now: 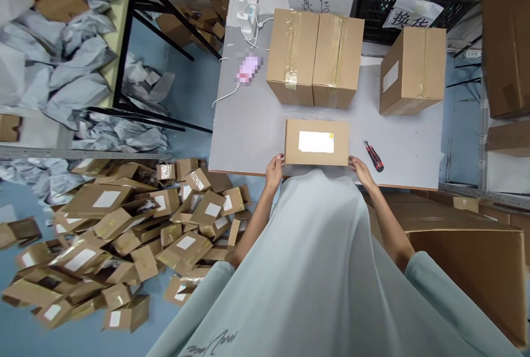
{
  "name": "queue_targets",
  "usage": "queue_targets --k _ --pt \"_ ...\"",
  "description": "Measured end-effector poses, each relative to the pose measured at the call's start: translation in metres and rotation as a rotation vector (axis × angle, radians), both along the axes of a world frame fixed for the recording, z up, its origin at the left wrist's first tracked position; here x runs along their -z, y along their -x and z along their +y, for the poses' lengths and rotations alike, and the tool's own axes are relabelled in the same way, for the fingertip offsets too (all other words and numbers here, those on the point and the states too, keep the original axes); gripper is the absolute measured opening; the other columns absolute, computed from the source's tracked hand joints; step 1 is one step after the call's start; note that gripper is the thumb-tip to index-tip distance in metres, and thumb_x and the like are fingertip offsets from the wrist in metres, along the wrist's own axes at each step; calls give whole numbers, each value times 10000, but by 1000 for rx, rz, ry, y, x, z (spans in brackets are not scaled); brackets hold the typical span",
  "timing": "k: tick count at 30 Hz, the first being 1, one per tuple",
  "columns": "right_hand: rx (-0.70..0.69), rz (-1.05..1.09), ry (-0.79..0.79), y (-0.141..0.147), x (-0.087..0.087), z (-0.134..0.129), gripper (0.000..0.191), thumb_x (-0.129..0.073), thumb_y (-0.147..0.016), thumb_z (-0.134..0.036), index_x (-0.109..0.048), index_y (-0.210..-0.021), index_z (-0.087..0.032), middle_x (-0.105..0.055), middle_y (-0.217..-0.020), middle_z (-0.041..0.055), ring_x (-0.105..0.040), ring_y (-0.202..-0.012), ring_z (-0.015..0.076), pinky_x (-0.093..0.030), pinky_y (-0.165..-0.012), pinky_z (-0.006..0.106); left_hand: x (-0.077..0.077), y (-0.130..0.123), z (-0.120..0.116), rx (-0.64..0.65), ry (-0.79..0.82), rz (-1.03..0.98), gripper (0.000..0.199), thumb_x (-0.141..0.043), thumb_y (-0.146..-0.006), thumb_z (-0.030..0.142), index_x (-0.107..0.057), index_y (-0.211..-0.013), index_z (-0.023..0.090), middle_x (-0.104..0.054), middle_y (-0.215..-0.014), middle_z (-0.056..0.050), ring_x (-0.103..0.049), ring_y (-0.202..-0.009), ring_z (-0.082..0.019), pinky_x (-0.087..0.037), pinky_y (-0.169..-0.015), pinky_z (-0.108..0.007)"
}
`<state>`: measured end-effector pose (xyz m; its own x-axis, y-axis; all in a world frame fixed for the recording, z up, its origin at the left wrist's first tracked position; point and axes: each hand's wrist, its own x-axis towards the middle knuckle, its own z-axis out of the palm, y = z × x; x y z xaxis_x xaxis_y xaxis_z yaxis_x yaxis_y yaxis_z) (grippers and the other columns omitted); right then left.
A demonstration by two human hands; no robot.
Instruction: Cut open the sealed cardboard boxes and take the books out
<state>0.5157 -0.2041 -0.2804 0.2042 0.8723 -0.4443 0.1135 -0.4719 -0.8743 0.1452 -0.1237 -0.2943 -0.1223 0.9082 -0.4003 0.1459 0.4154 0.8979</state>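
Observation:
A small cardboard box [293, 144] with a white label [316, 142] on its top lies near the front edge of the table. My left hand [275, 170] is at its lower left corner, with bent fingers against the side. At the lower right corner, my right hand [359, 169] has its fingertips on the other side, so the box sits between both hands. A red and black utility knife [374, 156] lies on the table just right of my right hand.
Two taped cartons [292, 53] stand side by side behind the box, and another carton [414, 70] is at the right. A power strip [248, 19] with cables lies at the back left. Opened boxes [186, 252] cover the floor on the left; a large carton [464, 257] stands at right.

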Motion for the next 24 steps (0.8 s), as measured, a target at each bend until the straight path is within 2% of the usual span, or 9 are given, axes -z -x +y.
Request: queue_targets --k 3,7,10,15,18,21,24 --pt "-48 -6 -8 2 -1 -6 658 -710 -890 -726 -846 -1321 -247 -836 -1407 130 -761 -1362 373 -566 -1231 632 1 -4 -7 5 50 -33 542 -496 -1140 587 -791 -1282 154 -788 -1427 -219 -767 -1354 -342 -649 -1115 -529" --pt "-55 -34 -65 9 -13 -1 618 -791 -823 -626 -870 -1267 -203 -838 -1401 142 -749 -1386 387 -539 -1270 604 -8 -8 -4 -12 38 -54 671 -396 -1156 676 -806 -1260 156 -806 -1398 -216 -766 -1362 -337 -646 -1130 -522" --pt "-27 -57 -111 10 -31 8 659 -806 -832 -616 -854 -1327 -182 -806 -1467 157 -734 -1425 391 -562 -1261 579 -26 -6 8 -46 -24 -59 772 -345 -1145 751 -811 -1274 148 -809 -1395 -220 -778 -1338 -332 -636 -1149 -518" --pt "-23 -114 -262 6 -73 29 575 -781 -941 -592 -865 -1351 -198 -805 -1474 130 -753 -1415 368 -567 -1278 554 -67 2 31 -30 -226 -123 808 -486 -1072 846 -829 -1301 150 -824 -1374 -205 -791 -1304 -339 -635 -1145 -513" --pt "-36 -124 -296 6 -89 37 555 -781 -962 -594 -866 -1364 -221 -812 -1467 95 -734 -1445 363 -552 -1296 555 -82 4 35 -9 -256 -115 755 -529 -1079 811 -824 -1352 172 -807 -1430 -180 -776 -1334 -326 -623 -1163 -484" --pt "-42 -117 -284 8 -89 38 554 -787 -962 -611 -877 -1344 -221 -824 -1442 98 -726 -1451 386 -527 -1317 583 -79 3 33 -3 -223 -86 696 -537 -1102 753 -818 -1366 173 -794 -1454 -173 -754 -1372 -329 -607 -1189 -488" --pt "-67 -104 -250 12 -77 35 597 -786 -952 -655 -869 -1364 -231 -810 -1470 103 -730 -1433 408 -548 -1292 613 -64 2 27 9 -172 -76 648 -532 -1120 689 -811 -1362 157 -786 -1457 -185 -745 -1388 -340 -601 -1201 -509"
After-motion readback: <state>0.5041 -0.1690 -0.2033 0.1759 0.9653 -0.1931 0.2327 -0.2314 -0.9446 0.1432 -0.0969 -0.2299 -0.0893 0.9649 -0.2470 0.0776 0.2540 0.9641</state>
